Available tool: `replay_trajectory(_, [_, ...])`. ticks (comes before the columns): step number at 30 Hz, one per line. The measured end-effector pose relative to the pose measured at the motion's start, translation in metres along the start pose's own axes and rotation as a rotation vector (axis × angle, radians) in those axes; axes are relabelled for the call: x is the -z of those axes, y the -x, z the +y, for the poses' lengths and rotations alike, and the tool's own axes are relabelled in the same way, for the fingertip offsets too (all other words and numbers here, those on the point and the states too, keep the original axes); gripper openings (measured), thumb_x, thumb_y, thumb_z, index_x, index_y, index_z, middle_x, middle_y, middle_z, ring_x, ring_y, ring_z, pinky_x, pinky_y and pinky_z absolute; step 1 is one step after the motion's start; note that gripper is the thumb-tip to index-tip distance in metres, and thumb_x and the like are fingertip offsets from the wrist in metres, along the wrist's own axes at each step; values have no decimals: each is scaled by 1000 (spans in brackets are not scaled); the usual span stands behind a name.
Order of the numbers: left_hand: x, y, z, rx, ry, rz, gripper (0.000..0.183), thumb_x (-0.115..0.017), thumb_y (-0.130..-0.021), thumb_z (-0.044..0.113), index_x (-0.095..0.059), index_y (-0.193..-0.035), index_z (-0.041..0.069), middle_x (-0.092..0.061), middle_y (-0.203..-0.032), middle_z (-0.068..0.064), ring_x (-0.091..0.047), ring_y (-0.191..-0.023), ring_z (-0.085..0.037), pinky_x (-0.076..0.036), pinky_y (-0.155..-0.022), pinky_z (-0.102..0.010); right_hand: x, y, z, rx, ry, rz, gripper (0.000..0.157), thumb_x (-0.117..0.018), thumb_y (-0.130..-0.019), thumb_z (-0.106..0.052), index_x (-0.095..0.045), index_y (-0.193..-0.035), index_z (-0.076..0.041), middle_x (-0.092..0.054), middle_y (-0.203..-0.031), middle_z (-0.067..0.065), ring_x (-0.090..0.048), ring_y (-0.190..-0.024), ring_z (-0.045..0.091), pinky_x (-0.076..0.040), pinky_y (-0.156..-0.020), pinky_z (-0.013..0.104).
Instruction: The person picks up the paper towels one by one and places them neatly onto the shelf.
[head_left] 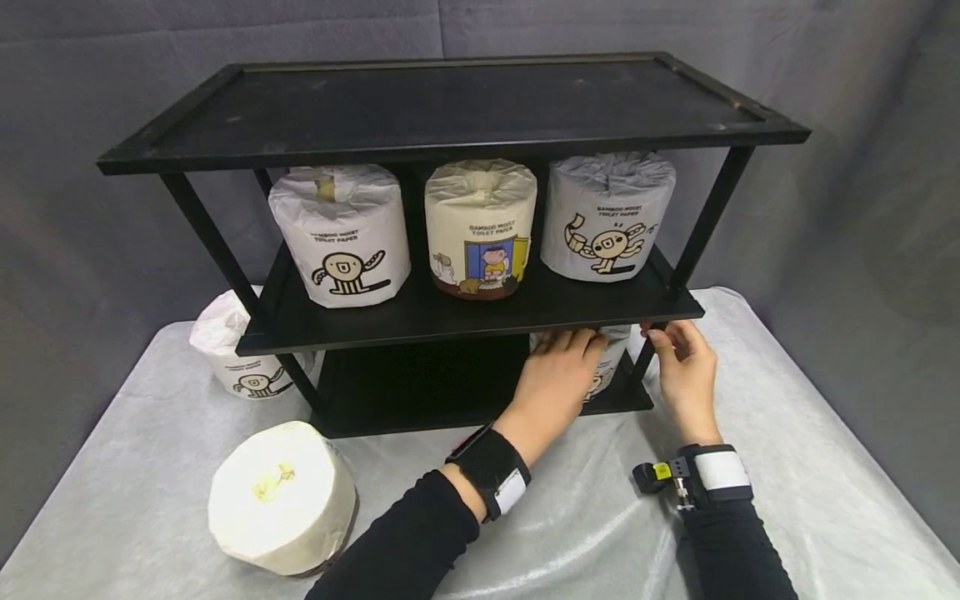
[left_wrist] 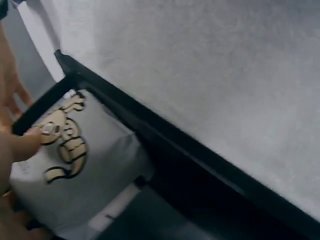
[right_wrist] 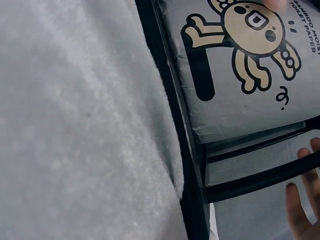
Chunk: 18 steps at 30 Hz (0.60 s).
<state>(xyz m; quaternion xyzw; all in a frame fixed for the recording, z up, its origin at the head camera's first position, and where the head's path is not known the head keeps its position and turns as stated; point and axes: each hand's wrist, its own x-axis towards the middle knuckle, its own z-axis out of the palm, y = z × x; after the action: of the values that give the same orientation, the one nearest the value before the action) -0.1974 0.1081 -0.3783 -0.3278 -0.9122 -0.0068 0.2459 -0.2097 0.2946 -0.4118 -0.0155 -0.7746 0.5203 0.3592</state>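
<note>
My left hand (head_left: pixel 551 379) reaches under the middle shelf and holds a white-wrapped toilet paper roll (left_wrist: pixel 107 160) at the right end of the bottom shelf. Its fingers lie over the roll's top in the head view; in the left wrist view the thumb presses the printed front. My right hand (head_left: pixel 686 367) is at the right front post (right_wrist: pixel 260 177) of the black rack, just below the middle shelf. In the right wrist view its fingers are spread and nearly straight, partly behind the post. Whether they touch it I cannot tell.
The black rack's middle shelf (head_left: pixel 465 321) carries a white roll (head_left: pixel 345 242), a cream roll (head_left: pixel 480 233) and another white roll (head_left: pixel 607 221). On the cloth-covered table stand a white roll (head_left: pixel 240 350) left of the rack and a cream roll (head_left: pixel 281 500) in front.
</note>
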Motion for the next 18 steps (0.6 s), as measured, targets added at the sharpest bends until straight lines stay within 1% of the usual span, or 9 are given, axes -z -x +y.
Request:
replay_trajectory(3, [7,4,2,-4,-38,-65,56,-65,-84,22,-45,-136,21,-53,-136,5,-45,-127,-15,-42,-107,-35,-1,1,-2,-12,7,0,18,-61,-87,-9,-65,-102,1,-62,-82,-28,-64,-82,2,-46,-76,5])
replay_trajectory(5, [12,5,4,-7,-64,-103,60,-64,-84,25,-42,-140,20,-50,-142,4,-41,-132,-15,-38,-111,-37,-1,1,-3,-15,10,4,19,-61,-87,-10,-65,-102,1,-63,-81,-27,-64,-82,2,-46,-76,5])
replay_trajectory(8, [19,8,7,-14,-78,-149,67,-64,-83,29,-37,-143,17,-44,-149,1,-34,-137,-16,-34,-114,-40,-1,1,-4,-9,12,4,20,-61,-88,-12,-65,-102,1,-63,-81,-26,-64,-82,1,-46,-77,6])
replay_trajectory(11, [23,10,9,-21,-100,-164,69,-62,-85,32,-32,-146,18,-39,-152,1,-30,-139,-16,-33,-115,-41,-1,1,-3,0,8,0,20,-61,-88,-14,-65,-102,1,-64,-82,-24,-64,-82,2,-46,-77,6])
replay_trajectory(13, [26,12,10,-22,-118,-152,68,-60,-87,32,-31,-147,20,-38,-153,1,-31,-139,-16,-33,-114,-42,-1,1,-2,5,15,1,20,-61,-88,-14,-65,-102,0,-63,-82,-24,-64,-82,3,-46,-76,6])
replay_trajectory(16, [31,16,12,-22,-147,-146,70,-62,-85,35,-31,-146,21,-38,-152,2,-31,-139,-17,-35,-113,-42,0,1,-2,2,28,5,22,-61,-88,-16,-65,-102,0,-63,-82,-25,-64,-82,4,-46,-75,7])
replay_trajectory(18, [38,20,15,-20,-161,-161,69,-63,-83,37,-35,-144,21,-42,-149,1,-34,-137,-18,-36,-111,-43,0,1,-1,2,43,8,22,-61,-88,-17,-65,-103,0,-63,-83,-27,-64,-82,5,-45,-75,7])
